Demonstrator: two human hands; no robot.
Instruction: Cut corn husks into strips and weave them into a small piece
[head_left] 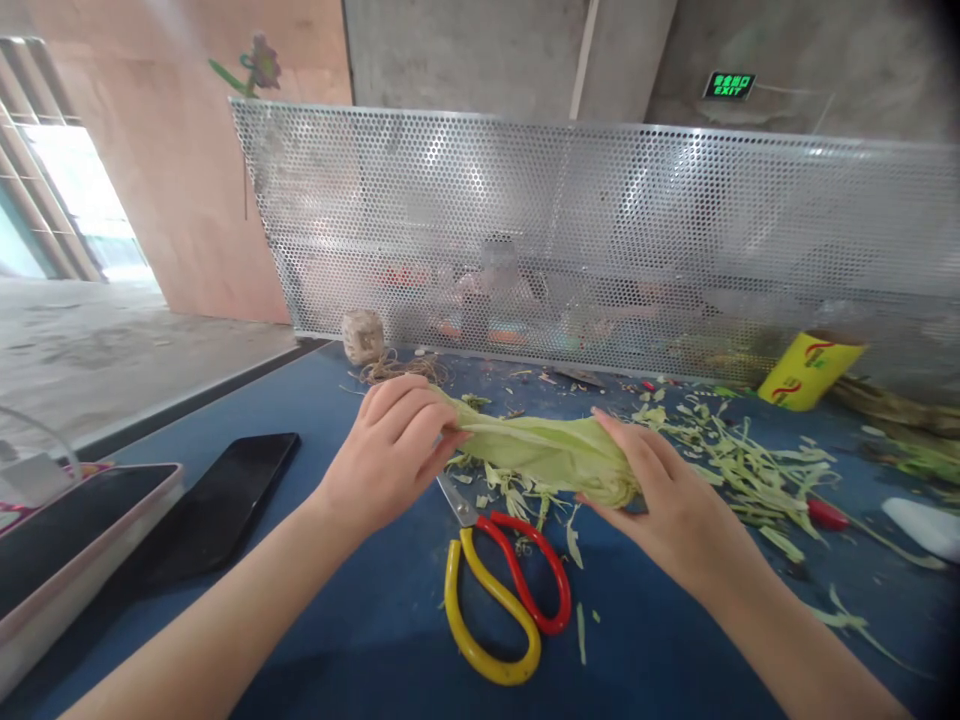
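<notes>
A bundle of pale green husk leaves [547,450], looking like corn husk, is stretched level between my two hands above the table. My left hand [401,440] is closed round its narrow left end, knuckles up. At the thicker, folded right end, my right hand [664,490] pinches it between thumb and fingers. Just below the bundle lie scissors [499,590] with one yellow and one red handle. Their blades run up to the left, partly hidden by my left hand. Shredded green strips [750,460] are scattered behind and to the right of the bundle.
A dark phone [232,495] and a pink-edged tray or case [142,520] lie at the left. Behind are a ball of twine [363,337], loose string [405,370] and a perforated metal screen [450,220]. A yellow roll [810,370] and a white object [924,528] sit at the right.
</notes>
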